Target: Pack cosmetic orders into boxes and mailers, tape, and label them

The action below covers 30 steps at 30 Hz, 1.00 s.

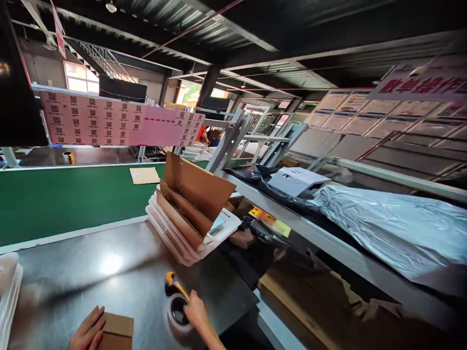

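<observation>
My right hand [197, 312] is closed around the handle of a tape dispenser [171, 282] with a yellow-orange and black frame. A large roll of tape [178, 311] sits in it, slightly blurred, above the metal table [138, 262]. At the bottom edge of the view, my left hand [87, 330] grips the left side of a small brown cardboard box [118, 330]. Its fingertips lie along the box edge, and part of that hand is cut off by the frame. A gap of bare metal separates the box from the tape dispenser.
White stacked baskets [171, 243] hold upright cardboard sheets [197, 189] at the table's back right. Behind runs a green conveyor belt [73, 194] bearing a flat card [145, 175]. Another white basket [10, 291] stands left. A metal shelf [292, 223] with plastic-wrapped goods [394, 218] slopes along the right.
</observation>
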Available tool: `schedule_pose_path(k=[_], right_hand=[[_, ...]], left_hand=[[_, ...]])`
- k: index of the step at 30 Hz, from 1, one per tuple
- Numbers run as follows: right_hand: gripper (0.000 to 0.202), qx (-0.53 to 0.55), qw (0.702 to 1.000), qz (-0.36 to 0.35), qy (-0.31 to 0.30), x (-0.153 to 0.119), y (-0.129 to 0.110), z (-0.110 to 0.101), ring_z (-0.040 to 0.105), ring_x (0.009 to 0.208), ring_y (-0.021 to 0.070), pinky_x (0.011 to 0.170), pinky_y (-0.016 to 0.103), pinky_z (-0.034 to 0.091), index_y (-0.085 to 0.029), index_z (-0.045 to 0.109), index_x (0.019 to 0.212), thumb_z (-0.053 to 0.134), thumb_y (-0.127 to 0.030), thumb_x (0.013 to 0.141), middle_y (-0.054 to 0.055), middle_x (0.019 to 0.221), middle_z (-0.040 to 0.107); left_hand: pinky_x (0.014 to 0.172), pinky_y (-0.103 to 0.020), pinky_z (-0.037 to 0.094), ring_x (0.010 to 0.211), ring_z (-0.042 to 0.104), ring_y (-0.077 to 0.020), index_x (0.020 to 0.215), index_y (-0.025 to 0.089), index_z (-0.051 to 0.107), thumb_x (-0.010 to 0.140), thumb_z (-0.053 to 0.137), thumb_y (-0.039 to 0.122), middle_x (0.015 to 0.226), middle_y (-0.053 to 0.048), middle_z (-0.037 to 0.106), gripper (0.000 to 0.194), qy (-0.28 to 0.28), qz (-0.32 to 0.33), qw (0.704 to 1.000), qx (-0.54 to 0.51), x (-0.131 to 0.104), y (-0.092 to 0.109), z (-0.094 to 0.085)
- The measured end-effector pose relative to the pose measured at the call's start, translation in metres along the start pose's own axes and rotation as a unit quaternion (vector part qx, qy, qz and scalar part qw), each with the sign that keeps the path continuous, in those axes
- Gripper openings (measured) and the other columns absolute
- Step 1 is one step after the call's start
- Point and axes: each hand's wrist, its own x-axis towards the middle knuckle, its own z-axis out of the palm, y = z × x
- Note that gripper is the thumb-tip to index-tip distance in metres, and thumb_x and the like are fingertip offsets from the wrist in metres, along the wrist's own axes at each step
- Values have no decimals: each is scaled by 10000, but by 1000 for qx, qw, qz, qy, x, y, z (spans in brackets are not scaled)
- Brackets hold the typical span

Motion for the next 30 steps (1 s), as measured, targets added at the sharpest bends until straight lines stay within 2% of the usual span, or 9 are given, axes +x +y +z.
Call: schedule_pose_path(k=[2,5,9,12,16,20,22,26,30], right_hand=[[334,21,999,-28,-14,-15,-25,-3,757,769,288,680,358,537,-260,668,909,540,-71,666,44,734,718],[593,125,978,-163,-30,-51,-70,-20,729,923,243,820,372,575,-249,625,1236,505,-89,678,40,981,738],[846,171,874,-452,-54,-93,-123,-31,628,1146,255,982,414,541,-251,401,1579,512,-106,753,113,1306,603],[800,82,816,-572,-26,-110,-140,-15,621,1011,264,885,416,558,-320,489,1543,556,-111,774,108,1236,610],[815,19,805,-593,20,-114,-137,5,614,913,241,798,366,562,-334,522,1521,532,-54,755,100,1158,636],[926,79,821,-564,33,-108,-129,6,632,990,238,812,352,587,-345,381,1598,485,-10,741,89,1180,603],[929,101,830,-547,31,-108,-128,5,641,1003,234,819,358,596,-358,336,1614,476,-10,764,83,1181,594],[913,79,843,-531,23,-115,-129,6,640,1009,243,819,378,602,-359,344,1608,477,-11,775,89,1182,595],[863,35,834,-550,-3,-117,-132,3,623,1032,264,844,416,598,-340,347,1612,506,-53,814,111,1245,587]], left_hand=[[1026,-372,619,1227,703,-269,1221,395,776,981,546,461,1348,0,717,339,-12,-8,1000,-10,-3,1,2],[1057,-421,600,1276,676,-279,1241,350,772,977,565,429,1396,-38,690,345,-49,-56,997,-15,-3,18,-7],[1171,-505,493,1365,607,-294,1168,265,811,974,547,425,1398,-90,690,364,-82,-152,982,-70,8,42,-21],[1215,-521,427,1413,559,-296,1101,254,831,918,613,428,1420,-87,677,334,-90,-193,968,-135,13,47,-23],[1199,-514,439,1384,585,-299,1003,238,846,896,621,426,1393,-106,696,313,-56,-250,948,-188,15,59,-28],[1098,-462,513,1198,693,-273,1014,199,818,945,547,460,1224,-144,773,382,142,-353,911,-157,12,85,-38],[970,-408,563,1049,724,-255,1016,188,797,945,542,514,1115,-136,792,420,192,-401,883,-148,12,98,-42],[689,-309,544,770,704,-214,903,166,766,861,571,708,872,-94,778,578,107,-511,802,-291,28,119,-40],[629,-280,492,670,644,-175,855,152,747,761,623,794,768,-57,735,661,46,-559,710,-426,48,124,-36]])
